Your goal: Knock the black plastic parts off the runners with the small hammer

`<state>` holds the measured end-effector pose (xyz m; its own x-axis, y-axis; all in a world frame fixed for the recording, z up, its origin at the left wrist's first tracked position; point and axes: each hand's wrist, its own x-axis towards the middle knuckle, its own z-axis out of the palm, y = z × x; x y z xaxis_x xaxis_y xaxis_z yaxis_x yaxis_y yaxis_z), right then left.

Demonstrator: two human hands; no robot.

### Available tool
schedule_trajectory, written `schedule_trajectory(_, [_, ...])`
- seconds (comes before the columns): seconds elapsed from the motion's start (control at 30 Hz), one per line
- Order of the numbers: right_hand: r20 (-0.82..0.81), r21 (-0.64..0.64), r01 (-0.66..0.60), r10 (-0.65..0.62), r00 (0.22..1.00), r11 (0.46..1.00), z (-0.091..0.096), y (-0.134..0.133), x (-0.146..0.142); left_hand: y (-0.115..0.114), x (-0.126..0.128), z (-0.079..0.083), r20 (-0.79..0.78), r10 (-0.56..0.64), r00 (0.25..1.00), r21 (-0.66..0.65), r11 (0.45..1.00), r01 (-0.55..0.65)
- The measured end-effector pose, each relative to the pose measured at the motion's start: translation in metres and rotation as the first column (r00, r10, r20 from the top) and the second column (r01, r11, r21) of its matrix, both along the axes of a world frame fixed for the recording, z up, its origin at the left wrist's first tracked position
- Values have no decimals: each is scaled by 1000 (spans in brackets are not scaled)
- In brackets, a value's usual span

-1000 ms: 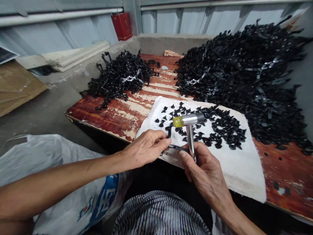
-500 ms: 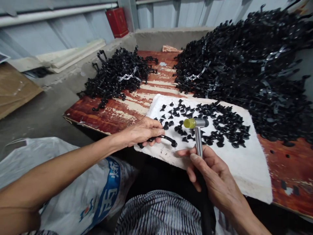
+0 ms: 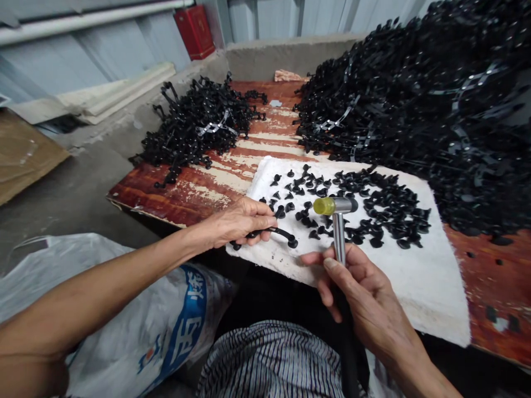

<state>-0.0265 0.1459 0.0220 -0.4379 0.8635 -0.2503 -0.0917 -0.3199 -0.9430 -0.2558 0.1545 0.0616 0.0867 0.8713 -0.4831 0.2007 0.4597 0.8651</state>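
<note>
Over the near left edge of a white cloth (image 3: 431,287), my left hand (image 3: 244,224) is closed around a slim, curved black linkage part (image 3: 282,234). Round knobs show at both of its ends, while its middle is hidden by my fingers. My right hand (image 3: 357,282) grips a small mallet (image 3: 339,232) by its handle, just below the metal neck. The mallet's head points up, with a yellow face to the left and a dark one to the right. Many loose black stud-like pieces (image 3: 384,213) lie scattered on the cloth beyond both hands.
A heap of black linkage parts (image 3: 199,121) sits at the back left of the worn red-brown board (image 3: 265,135). A far bigger heap (image 3: 415,110) fills the right side. A white plastic sack (image 3: 124,331) stands below on the left, and a red box (image 3: 194,32) is by the wall.
The view has shifted slightly. Both hands keep their holds on the linkage part and the mallet, with almost no movement between them.
</note>
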Motion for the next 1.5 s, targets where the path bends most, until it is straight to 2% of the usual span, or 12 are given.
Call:
schedule_trajectory(0.37, [53, 14, -37, 36, 998, 999, -1, 0, -1, 4, 1, 6, -262, -90, 961, -4, 996, 93])
schedule_trajectory(0.47, [86, 31, -49, 46, 995, 998, 2, 0, 1, 6, -5, 6, -259, -139, 956, -6, 990, 143])
schedule_trajectory(0.57, [170, 112, -88, 68, 983, 990, 9, 1, 6, 10, -8, 7, -276, -161, 948, -25, 987, 160])
schedule_trajectory(0.63, [259, 243, -113, 48, 965, 963, 14, 3, 11, 12, -7, 10, -301, -151, 942, -45, 989, 144])
schedule_trajectory(0.7, [350, 430, -134, -28, 936, 893, 17, 8, 15, 13, -4, 14, -306, -132, 943, -66, 991, 118])
schedule_trajectory(0.83, [459, 724, -260, -164, 873, 639, 19, 22, 20, 15, 1, 18, -319, -117, 941, -88, 992, 93])
schedule_trajectory(0.97, [471, 825, -341, -213, 856, 451, 22, 36, 15, 16, 0, 19, -319, -113, 941, -117, 990, 79])
schedule_trajectory(1.07, [456, 863, -364, -234, 859, 350, 24, 41, 10, 16, -2, 17, -315, -135, 939, -115, 988, 103])
schedule_trajectory(1.13, [454, 873, -378, -230, 861, 309, 26, 42, 7, 16, -3, 15, -325, -150, 934, -103, 987, 123])
schedule_trajectory(1.2, [439, 882, -369, -224, 870, 294, 27, 42, 6, 15, -4, 12, -335, -160, 929, -91, 986, 137])
schedule_trajectory(1.33, [396, 895, -321, -221, 891, 309, 28, 42, 4, 13, -7, 8, -296, -139, 945, -46, 990, 131])
schedule_trajectory(1.5, [407, 851, -298, -184, 895, 433, 23, 39, 3, 10, -8, 9, -246, -160, 956, -33, 987, 156])
